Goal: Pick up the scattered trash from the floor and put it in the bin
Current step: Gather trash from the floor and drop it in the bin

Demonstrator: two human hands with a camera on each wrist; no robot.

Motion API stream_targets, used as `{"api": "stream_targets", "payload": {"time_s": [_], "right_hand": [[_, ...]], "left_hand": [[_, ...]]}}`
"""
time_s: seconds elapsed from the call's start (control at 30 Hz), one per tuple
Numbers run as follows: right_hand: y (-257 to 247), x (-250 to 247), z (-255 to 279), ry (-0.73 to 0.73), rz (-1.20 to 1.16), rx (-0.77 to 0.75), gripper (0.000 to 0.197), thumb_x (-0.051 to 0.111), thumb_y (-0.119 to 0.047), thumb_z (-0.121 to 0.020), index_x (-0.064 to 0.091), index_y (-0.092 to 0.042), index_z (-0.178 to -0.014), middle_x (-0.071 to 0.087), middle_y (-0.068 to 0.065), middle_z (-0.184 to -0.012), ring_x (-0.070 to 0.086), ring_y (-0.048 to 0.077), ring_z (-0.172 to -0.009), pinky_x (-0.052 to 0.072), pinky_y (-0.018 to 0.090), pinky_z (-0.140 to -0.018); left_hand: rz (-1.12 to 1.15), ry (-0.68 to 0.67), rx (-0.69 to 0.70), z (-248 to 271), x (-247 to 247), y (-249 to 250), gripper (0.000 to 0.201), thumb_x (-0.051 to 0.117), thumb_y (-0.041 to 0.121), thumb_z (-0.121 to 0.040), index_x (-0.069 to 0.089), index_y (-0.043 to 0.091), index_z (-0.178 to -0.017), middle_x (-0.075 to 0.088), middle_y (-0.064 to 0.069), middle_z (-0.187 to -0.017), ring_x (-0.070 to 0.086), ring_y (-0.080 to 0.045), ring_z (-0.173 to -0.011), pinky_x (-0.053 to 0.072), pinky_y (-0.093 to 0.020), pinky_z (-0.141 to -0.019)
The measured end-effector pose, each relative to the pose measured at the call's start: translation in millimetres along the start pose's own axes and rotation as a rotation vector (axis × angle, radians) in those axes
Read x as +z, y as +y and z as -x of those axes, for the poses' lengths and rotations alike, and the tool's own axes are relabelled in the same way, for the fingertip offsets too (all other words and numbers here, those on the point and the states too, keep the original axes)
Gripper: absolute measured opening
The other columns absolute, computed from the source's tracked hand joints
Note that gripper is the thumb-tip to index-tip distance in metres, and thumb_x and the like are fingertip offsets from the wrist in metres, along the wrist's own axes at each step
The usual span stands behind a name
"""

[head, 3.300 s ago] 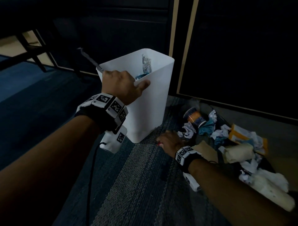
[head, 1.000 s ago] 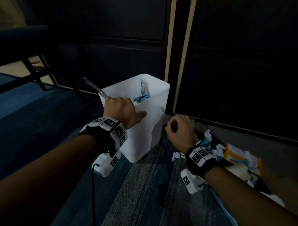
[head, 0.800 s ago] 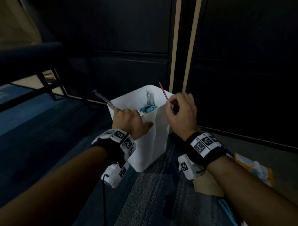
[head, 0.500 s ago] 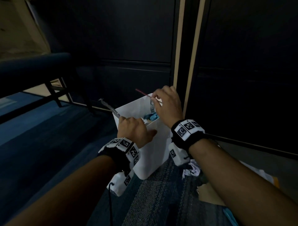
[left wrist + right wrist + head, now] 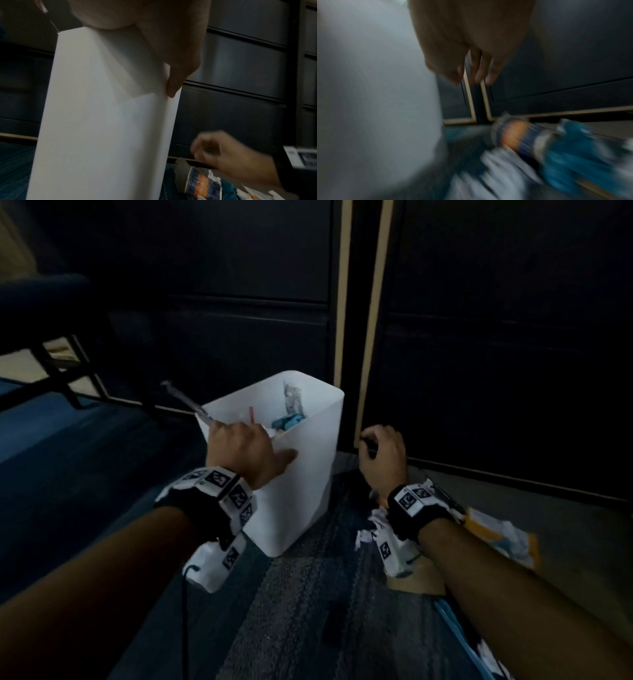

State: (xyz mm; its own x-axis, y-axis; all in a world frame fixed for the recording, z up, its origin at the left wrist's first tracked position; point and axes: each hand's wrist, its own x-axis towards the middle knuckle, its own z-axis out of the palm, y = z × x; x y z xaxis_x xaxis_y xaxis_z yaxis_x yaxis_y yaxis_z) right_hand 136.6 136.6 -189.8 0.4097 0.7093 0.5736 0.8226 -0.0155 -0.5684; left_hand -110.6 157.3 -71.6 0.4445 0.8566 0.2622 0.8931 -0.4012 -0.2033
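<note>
The white bin (image 5: 301,474) stands on the carpet against a dark wall. A thin red stick (image 5: 251,415) and blue scraps (image 5: 287,422) lie inside it. My left hand (image 5: 246,450) grips the bin's near rim, thumb (image 5: 175,67) pressed on the outer wall (image 5: 102,135), with a thin grey strip (image 5: 181,400) poking out past the knuckles. My right hand (image 5: 382,457) hangs to the right of the bin, fingers (image 5: 471,60) loosely curled and holding nothing. Below it lie a striped paper cup (image 5: 513,135), teal wrappers (image 5: 573,162) and crumpled white paper (image 5: 496,169).
More trash, including an orange-and-white wrapper (image 5: 496,532) and brown card (image 5: 421,580), lies on the floor at right. Dark cabinet panels (image 5: 479,337) close the back. Black chair legs (image 5: 68,364) stand at far left. A cable (image 5: 185,611) hangs from my left wrist.
My right hand carried the red stick from the floor up over the bin, let it go inside, and has drawn back down to the bin's right, holding nothing. The left hand kept its grip.
</note>
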Motion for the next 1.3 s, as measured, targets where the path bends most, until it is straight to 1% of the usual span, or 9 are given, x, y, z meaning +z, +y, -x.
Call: {"api": "stream_targets", "payload": {"time_s": [0.1, 0.2, 0.33, 0.6, 0.77, 0.93, 1.03, 1.13, 1.3], "right_hand": [[43, 7, 33, -0.353, 0.184, -0.012, 0.011, 0.056, -0.018, -0.084, 0.065, -0.017, -0.091, 0.059, 0.009, -0.094, 0.056, 0.036, -0.094, 0.048, 0.044, -0.082], [61, 12, 60, -0.748, 0.395, -0.015, 0.035, 0.065, -0.035, -0.088, 0.064, -0.024, -0.121, 0.055, 0.010, -0.129, 0.050, 0.036, -0.121, 0.043, 0.044, -0.099], [64, 17, 81, -0.973, 0.541, -0.037, 0.044, 0.062, -0.031, -0.091, 0.055, -0.029, -0.134, 0.027, 0.016, -0.156, 0.029, 0.039, -0.140, 0.035, 0.050, -0.109], [61, 11, 90, -0.765, 0.568, -0.086, 0.029, 0.062, -0.028, -0.090, 0.066, -0.020, -0.118, 0.053, 0.008, -0.134, 0.039, 0.028, -0.129, 0.028, 0.043, -0.109], [36, -5, 49, -0.465, 0.249, -0.015, 0.007, 0.061, -0.035, -0.079, 0.064, -0.032, -0.074, 0.061, -0.003, -0.095, 0.055, 0.029, -0.099, 0.044, 0.043, -0.088], [-29, -33, -9, -0.028, -0.061, -0.037, 0.013, 0.071, -0.028, -0.084, 0.070, -0.018, -0.093, 0.070, -0.001, -0.096, 0.060, 0.023, -0.095, 0.048, 0.033, -0.081], [-79, -48, -32, 0.111, -0.218, -0.083, 0.020, 0.072, -0.028, -0.085, 0.070, -0.017, -0.102, 0.066, -0.005, -0.099, 0.057, 0.013, -0.096, 0.044, 0.025, -0.083], [-115, -43, -41, 0.134, -0.283, -0.193, 0.020, 0.071, -0.026, -0.085, 0.069, -0.016, -0.102, 0.064, -0.006, -0.099, 0.053, 0.012, -0.099, 0.040, 0.020, -0.084], [-136, -15, -46, -0.030, -0.193, -0.226, 0.029, 0.070, -0.038, -0.083, 0.068, -0.018, -0.103, 0.065, -0.001, -0.110, 0.052, 0.020, -0.110, 0.045, 0.037, -0.093]], "left_hand": [[0.001, 0.025, 0.001, -1, 5, 0, 0.066, 0.040, 0.075, -0.082, 0.053, 0.013, -0.065, 0.068, -0.012, -0.079, 0.063, -0.028, -0.077, 0.044, -0.036, -0.080], [0.007, 0.037, 0.001, -3, 8, -1, 0.069, 0.043, 0.074, -0.082, 0.065, 0.009, -0.074, 0.068, -0.013, -0.079, 0.063, -0.030, -0.077, 0.042, -0.036, -0.078], [0.015, 0.068, -0.003, -6, 14, -3, 0.073, 0.043, 0.077, -0.080, 0.069, 0.009, -0.078, 0.068, -0.013, -0.078, 0.063, -0.030, -0.077, 0.042, -0.037, -0.080], [0.031, 0.074, -0.003, -8, 17, -5, 0.076, 0.040, 0.079, -0.078, 0.070, 0.010, -0.084, 0.069, -0.013, -0.082, 0.063, -0.031, -0.080, 0.042, -0.038, -0.081], [0.020, 0.054, -0.007, -4, 9, -2, 0.069, 0.042, 0.076, -0.081, 0.066, 0.011, -0.074, 0.068, -0.012, -0.078, 0.063, -0.029, -0.078, 0.042, -0.037, -0.079], [0.021, 0.012, -0.009, -1, 1, 0, 0.065, 0.040, 0.074, -0.083, 0.044, 0.016, -0.056, 0.064, -0.007, -0.074, 0.061, -0.028, -0.077, 0.042, -0.036, -0.078], [0.039, 0.000, -0.013, 0, 0, 0, 0.064, 0.039, 0.074, -0.083, 0.045, 0.015, -0.058, 0.064, -0.007, -0.075, 0.061, -0.027, -0.077, 0.042, -0.037, -0.079], [0.037, -0.004, -0.011, 0, 0, 0, 0.061, 0.038, 0.074, -0.083, 0.049, 0.017, -0.062, 0.067, -0.007, -0.078, 0.062, -0.027, -0.079, 0.042, -0.036, -0.079], [0.000, -0.006, 0.000, -1, 2, 0, 0.061, 0.036, 0.074, -0.084, 0.053, 0.017, -0.069, 0.069, -0.007, -0.083, 0.064, -0.026, -0.083, 0.044, -0.037, -0.084]]}}
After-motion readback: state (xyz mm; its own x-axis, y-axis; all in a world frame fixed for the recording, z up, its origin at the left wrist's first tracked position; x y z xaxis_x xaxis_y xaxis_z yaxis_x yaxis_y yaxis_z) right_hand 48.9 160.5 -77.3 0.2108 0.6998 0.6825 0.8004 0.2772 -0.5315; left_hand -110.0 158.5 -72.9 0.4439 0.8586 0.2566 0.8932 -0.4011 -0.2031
